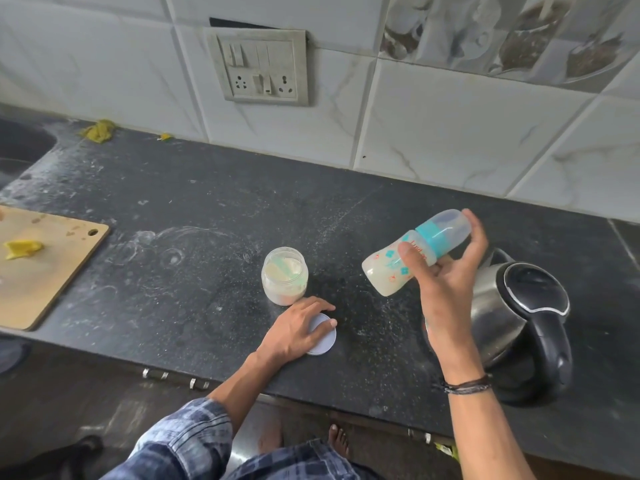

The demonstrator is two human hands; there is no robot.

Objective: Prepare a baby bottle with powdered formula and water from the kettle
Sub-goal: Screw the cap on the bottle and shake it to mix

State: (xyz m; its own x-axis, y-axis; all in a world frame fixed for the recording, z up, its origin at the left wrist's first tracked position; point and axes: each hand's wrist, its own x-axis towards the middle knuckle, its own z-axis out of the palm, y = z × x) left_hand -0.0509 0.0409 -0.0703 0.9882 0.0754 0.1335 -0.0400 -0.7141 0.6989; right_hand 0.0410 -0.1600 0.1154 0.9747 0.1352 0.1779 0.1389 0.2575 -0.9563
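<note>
The dark stone surface (207, 209) runs across the whole view, dusted with pale powder marks, and behind it stands a wall of white marbled tiles (450, 126) with a grey switch panel (259, 67). At the far left of the surface lies a wooden cutting board (52, 271), and on it there is one yellow scrap (22, 248). At the right stands a steel kettle (512, 306) with a black lid and black handle; the lid is closed.

The right grip (446, 282) is raised above the surface, just in front of the kettle, and it is grasping the baby bottle (384, 271) around the middle, the thumb on the near side and the fingers behind. The bottle is tilted: its base points down to the left and its clear cap, above a teal collar, points up to the right. A milky liquid fills the low part of it. Two dark bands (467, 386) go around that wrist.

The left grip (298, 327) is released and rests flat on a round pale lid (325, 337), which lies on the surface near the front edge. The palm hides the rim below it, so it seems only to rest there, but I cannot be fully sure. Just behind this grip stands the open formula jar (284, 275), clear plastic, with pale powder and a light green scoop inside. A crumpled yellow cloth (98, 130) lies far back at the wall, well apart from all this.
</note>
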